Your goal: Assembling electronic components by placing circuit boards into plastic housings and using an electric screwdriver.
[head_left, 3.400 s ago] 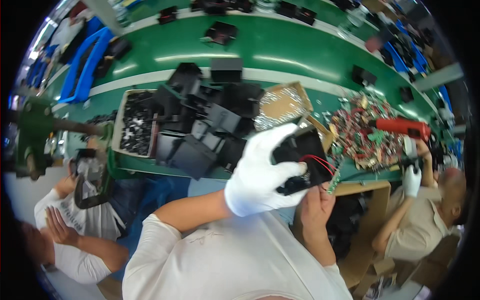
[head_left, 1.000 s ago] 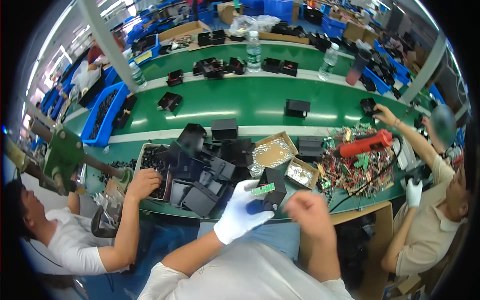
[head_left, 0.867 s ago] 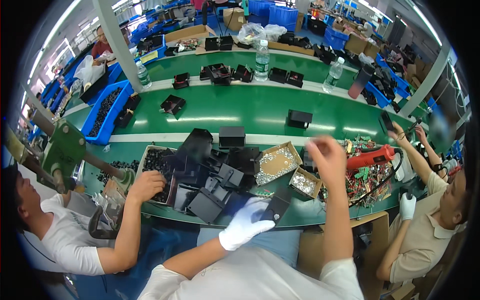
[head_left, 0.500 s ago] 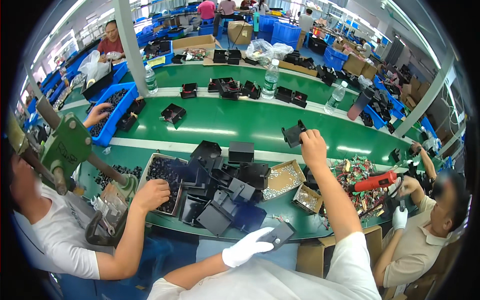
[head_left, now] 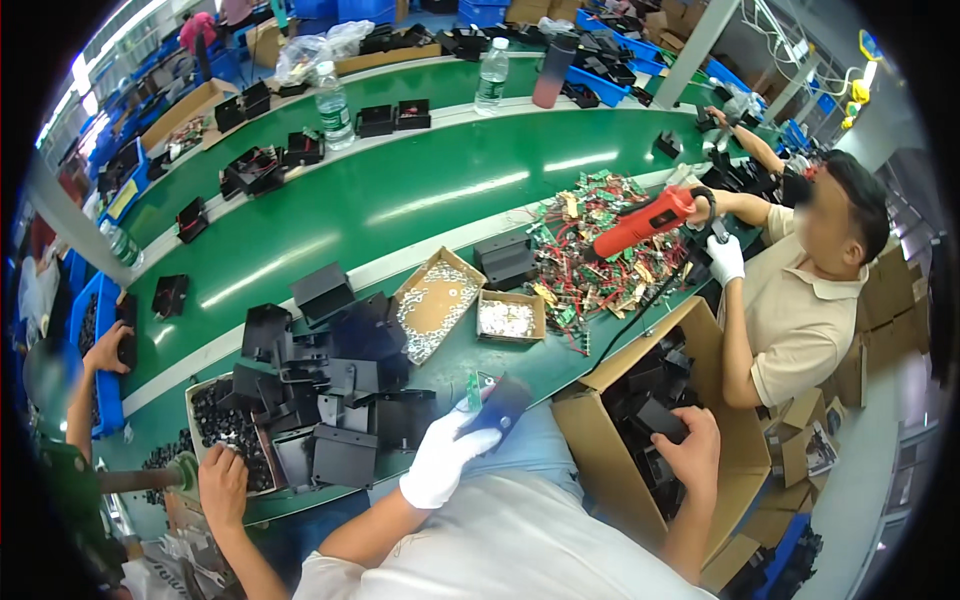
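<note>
My left hand [head_left: 445, 460], in a white glove, is closed on a black plastic housing [head_left: 503, 408]. A small green circuit board [head_left: 473, 390] shows at the housing's far left end, beside my fingers. To the right, my bare right hand [head_left: 692, 447] is over an open cardboard box [head_left: 594, 450], its thumb and fingers gripping a black plastic box [head_left: 662, 420]. More black plastic pieces [head_left: 664, 362] lie in that carton beneath. A heap of black housings [head_left: 345, 455] stands on the green worktop, left of my gloved hand.
Beyond my left hand are a tray of metal washers [head_left: 424, 318], a small box of metal parts [head_left: 508, 318] and a pile of wired circuit boards [head_left: 590, 235]. A co-worker at right holds a red tool [head_left: 645, 222]. Another person's hand [head_left: 222, 485] touches a tray of small black parts at left.
The view has swung right. My right hand has moved from above the green belt down to the carton at right, a black box in its grip. My left hand still holds its housing.
</note>
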Demonstrator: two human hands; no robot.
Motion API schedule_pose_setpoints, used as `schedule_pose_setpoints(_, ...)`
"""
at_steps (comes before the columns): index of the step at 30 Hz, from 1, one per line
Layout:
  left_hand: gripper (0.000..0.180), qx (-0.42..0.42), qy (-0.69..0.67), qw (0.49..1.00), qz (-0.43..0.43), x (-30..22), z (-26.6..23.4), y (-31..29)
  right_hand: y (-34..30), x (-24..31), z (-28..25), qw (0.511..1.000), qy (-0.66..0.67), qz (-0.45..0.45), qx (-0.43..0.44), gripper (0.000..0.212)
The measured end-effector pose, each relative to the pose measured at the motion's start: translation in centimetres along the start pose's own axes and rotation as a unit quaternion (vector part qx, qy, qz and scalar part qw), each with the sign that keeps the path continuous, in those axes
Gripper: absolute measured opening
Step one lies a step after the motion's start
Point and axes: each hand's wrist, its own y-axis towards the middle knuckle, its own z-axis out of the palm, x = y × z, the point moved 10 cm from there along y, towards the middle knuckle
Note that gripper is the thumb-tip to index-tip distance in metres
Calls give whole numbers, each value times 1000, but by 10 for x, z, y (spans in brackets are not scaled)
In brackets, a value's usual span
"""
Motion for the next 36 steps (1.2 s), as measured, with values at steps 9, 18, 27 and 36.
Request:
schedule_pose_setpoints(9, 46, 20, -140, 990, 10, -3, 21, 4, 68, 147, 60, 798, 569, -155, 124, 83)
schedule_pose_setpoints(18, 55, -46, -235, 968, 78, -41, 8, -34, 214, 168, 44, 749, 613, -192, -161, 57)
schedule_pose_setpoints(27, 61, 20, -513, 855, -66, -38, 29, -37, 132, 206, 26, 589, 748, -305, 4, 76)
schedule_pose_setpoints(36, 54, 7, -585, 803, -117, -32, 39, -33, 112, 192, 29, 627, 702, -335, 40, 84)
